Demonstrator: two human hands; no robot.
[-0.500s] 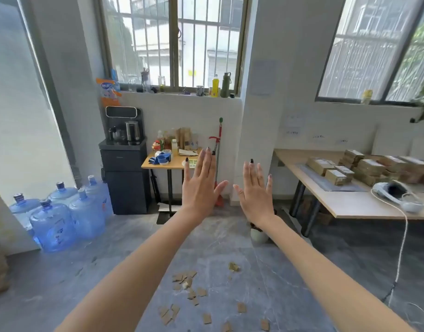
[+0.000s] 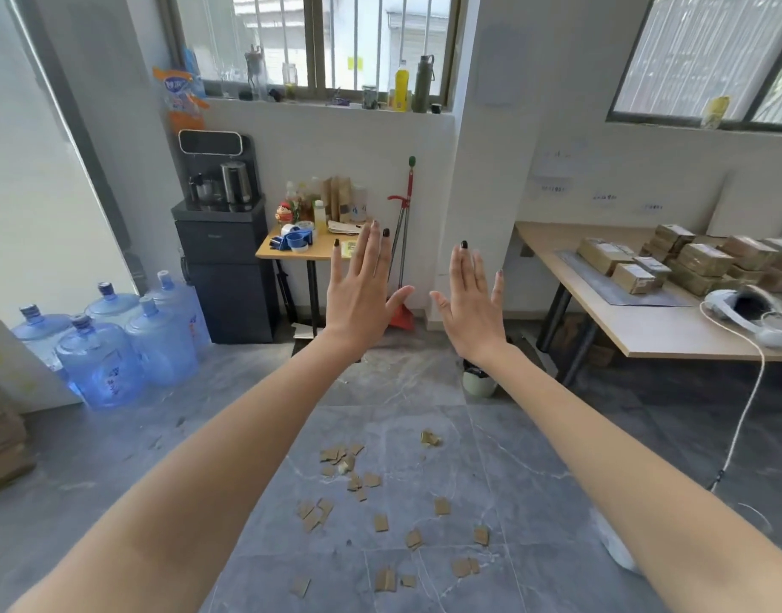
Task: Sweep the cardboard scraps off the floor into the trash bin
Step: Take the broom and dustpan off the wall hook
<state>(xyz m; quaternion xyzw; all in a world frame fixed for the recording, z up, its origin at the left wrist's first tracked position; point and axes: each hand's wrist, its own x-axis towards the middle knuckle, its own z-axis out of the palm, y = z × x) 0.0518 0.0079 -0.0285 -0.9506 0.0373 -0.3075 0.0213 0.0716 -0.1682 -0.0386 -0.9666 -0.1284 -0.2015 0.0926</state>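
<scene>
One view only, worn on your head, standing height. Faces forward, tilted down over grey marbled tile floor (image 2: 504, 462) toward white wall (image 2: 336, 170) under barred window (image 2: 318, 37). Wide-angle, edges bowed. Your left hand (image 2: 362, 294) and right hand (image 2: 471, 303) near lens at centre; long pale wooden table (image 2: 645, 334) cut by right edge.

Daylight is streaming through barred metal-framed windows (image 2: 291, 37) set in white plastered walls (image 2: 345, 143). A grey marbled tile floor (image 2: 115, 457) is spreading below, a long pale wooden worktop (image 2: 645, 331) is standing right, a black cabinet (image 2: 230, 280) left.
</scene>
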